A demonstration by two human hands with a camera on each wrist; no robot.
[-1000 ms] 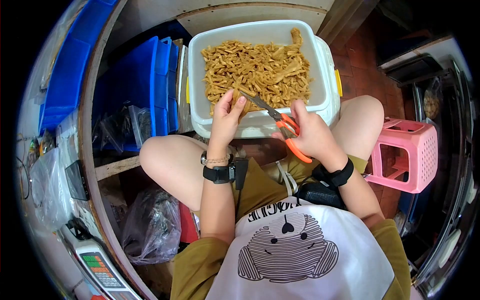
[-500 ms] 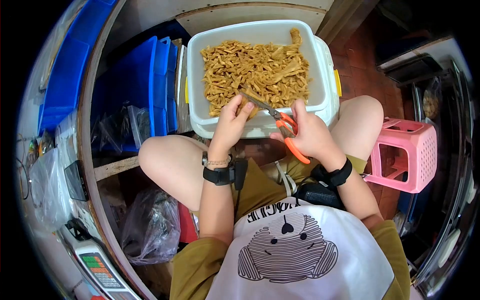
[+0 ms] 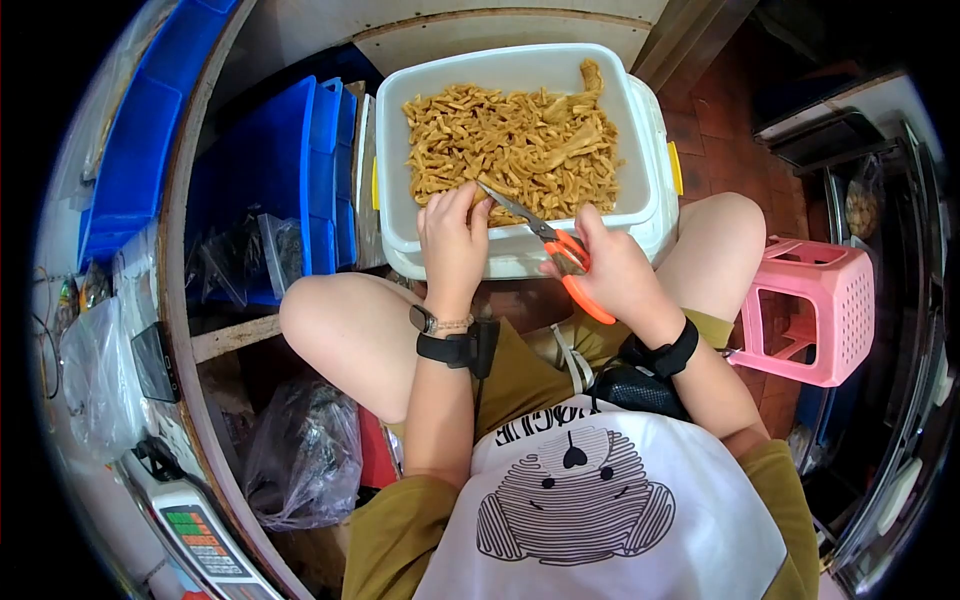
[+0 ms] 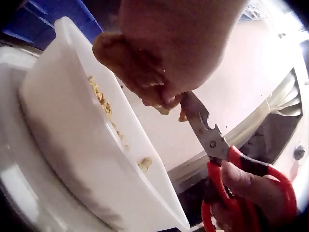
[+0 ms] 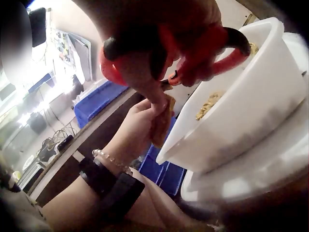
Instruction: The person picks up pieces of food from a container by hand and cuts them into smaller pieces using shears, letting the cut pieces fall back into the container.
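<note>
A white tub [image 3: 510, 245] full of cut tan strips [image 3: 510, 140] stands in front of my knees. My left hand [image 3: 452, 235] pinches a tan piece [image 4: 130, 65] over the tub's near rim [image 4: 82, 145]. My right hand [image 3: 612, 268] grips orange-handled scissors [image 3: 562, 255]; their blades [image 4: 200, 121] reach to the piece at my left fingertips. In the right wrist view the orange handles [image 5: 193, 53] fill the top, and the tan piece [image 5: 161, 123] hangs beside the tub wall [image 5: 241, 116].
Blue crates [image 3: 270, 170] stand left of the tub, and a pink plastic stool [image 3: 815, 310] sits at my right knee. A curved wooden counter edge [image 3: 180, 330] runs down the left, with plastic bags [image 3: 300, 450] under it and a scale [image 3: 195, 520] on it.
My left hand has shifted a little left and lifted the piece at the tub's rim. The scissors followed, blades staying at the piece.
</note>
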